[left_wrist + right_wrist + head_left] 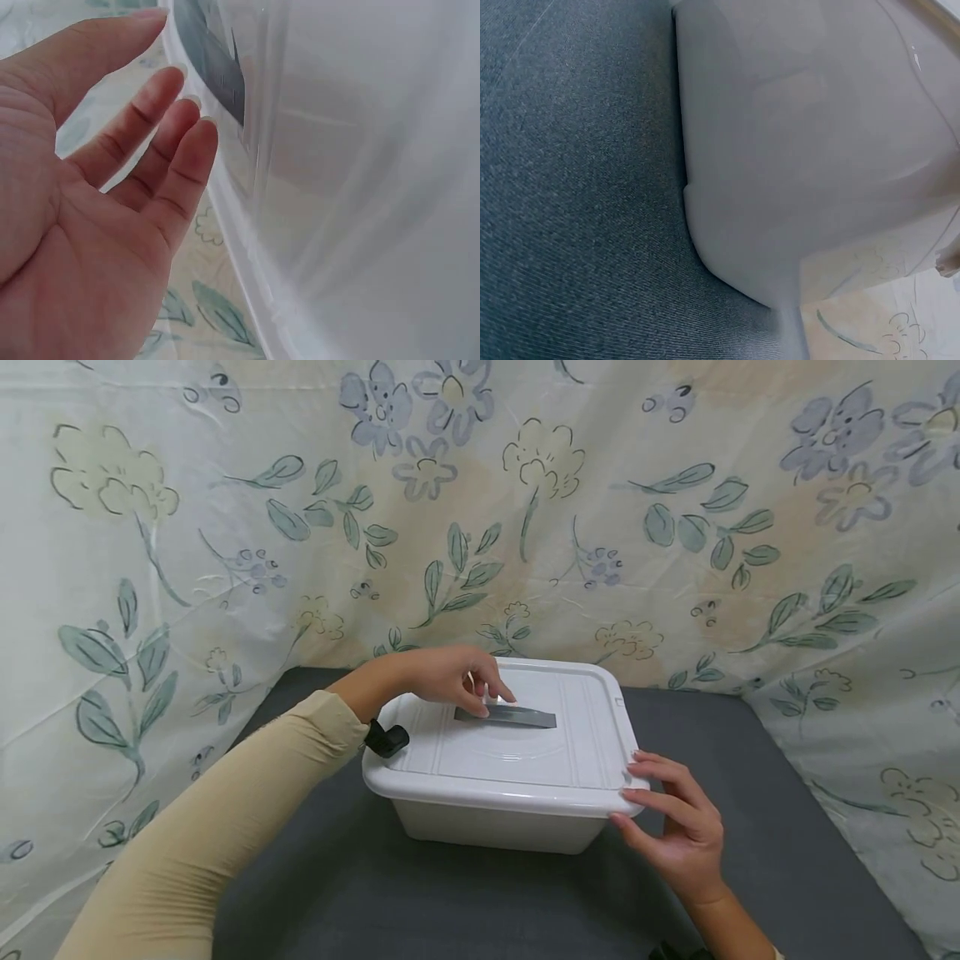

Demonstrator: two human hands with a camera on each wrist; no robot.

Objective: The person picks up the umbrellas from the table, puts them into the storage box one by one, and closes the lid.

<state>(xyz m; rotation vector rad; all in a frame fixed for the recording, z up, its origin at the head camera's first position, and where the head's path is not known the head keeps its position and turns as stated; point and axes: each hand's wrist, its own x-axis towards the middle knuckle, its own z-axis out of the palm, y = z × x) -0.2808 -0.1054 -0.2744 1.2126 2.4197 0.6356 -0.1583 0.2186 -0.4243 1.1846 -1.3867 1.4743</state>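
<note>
A white lidded plastic storage box [495,822] stands in the middle of the dark surface, its lid [592,727] on top. On the lid lies a flat, dark grey strip [517,717], whose kind I cannot tell; it also shows in the left wrist view as a grey strip [223,82]. My left hand [453,678] reaches over the lid, fingertips close to the strip's left end. The left wrist view shows its thumb and fingers apart, gripping nothing. My right hand [678,822] touches the lid's front right corner with spread fingers, the thumb at the front rim.
A dark grey cloth surface [360,902] lies under the box. Floral curtains [465,510] enclose it at the back and both sides. A black strap [387,739] sits on the left wrist, over the lid's left edge.
</note>
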